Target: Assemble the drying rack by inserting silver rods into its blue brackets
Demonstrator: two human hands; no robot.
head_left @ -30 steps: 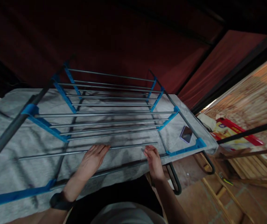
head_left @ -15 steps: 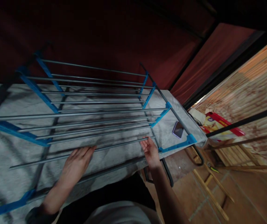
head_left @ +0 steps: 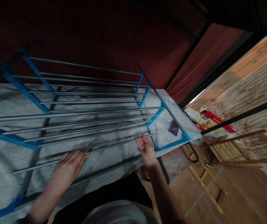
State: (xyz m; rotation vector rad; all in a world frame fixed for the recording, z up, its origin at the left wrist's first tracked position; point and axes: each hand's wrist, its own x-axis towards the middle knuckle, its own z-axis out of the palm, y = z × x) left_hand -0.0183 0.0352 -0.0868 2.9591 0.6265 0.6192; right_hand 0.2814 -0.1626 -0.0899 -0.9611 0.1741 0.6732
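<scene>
A drying rack with blue plastic brackets [head_left: 170, 143] and several grey metal rods lies over a grey cloth [head_left: 5, 158]. A loose metal rod [head_left: 105, 147] runs across the near part of the rack. My left hand [head_left: 67, 166] rests on this rod near its middle-left, fingers stretched out flat. My right hand [head_left: 145, 148] is at the rod's right end, fingers curled around it, close to the blue bracket at the rack's right corner.
A phone [head_left: 173, 128] lies on the cloth at the rack's right end. A red and yellow box [head_left: 211, 121] sits beyond it by a woven wall. Wooden slats [head_left: 205, 188] lie on the tiled floor at right. Dark red curtains hang behind.
The view has swung to the right, so the rack appears further left. My left hand slid left along the rod; my right hand stays at the rod's right end.
</scene>
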